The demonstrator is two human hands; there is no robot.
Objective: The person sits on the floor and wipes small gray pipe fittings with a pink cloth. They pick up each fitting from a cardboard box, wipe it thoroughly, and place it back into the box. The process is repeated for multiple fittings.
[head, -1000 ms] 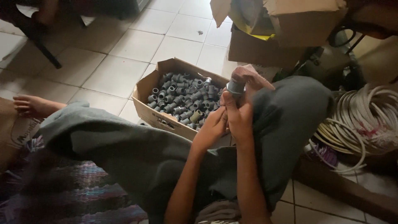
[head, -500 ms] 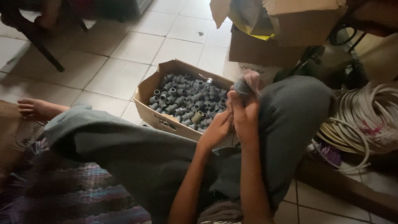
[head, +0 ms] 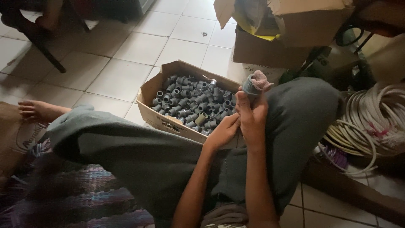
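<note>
Right hand (head: 252, 116) fingers pinch the grey threaded pipe fitting (head: 251, 86) with its pinkish rag (head: 262, 78); left hand (head: 223, 131), curled empty beneath, should steady it over the cardboard box (head: 148, 90).

The right hand (head: 252, 116) gripped a grey pipe fitting (head: 250, 87) wrapped in pink cloth (head: 262, 79), the left hand (head: 224, 131) beside it, above an open cardboard box (head: 148, 90) of fittings

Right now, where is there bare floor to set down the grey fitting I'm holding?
Bare white floor tiles lie beyond and left of the open cardboard box of grey pipe fittings, up to the dark chair leg. The right is crowded: stacked cardboard boxes and a coil of white cable. The box is full.
</note>
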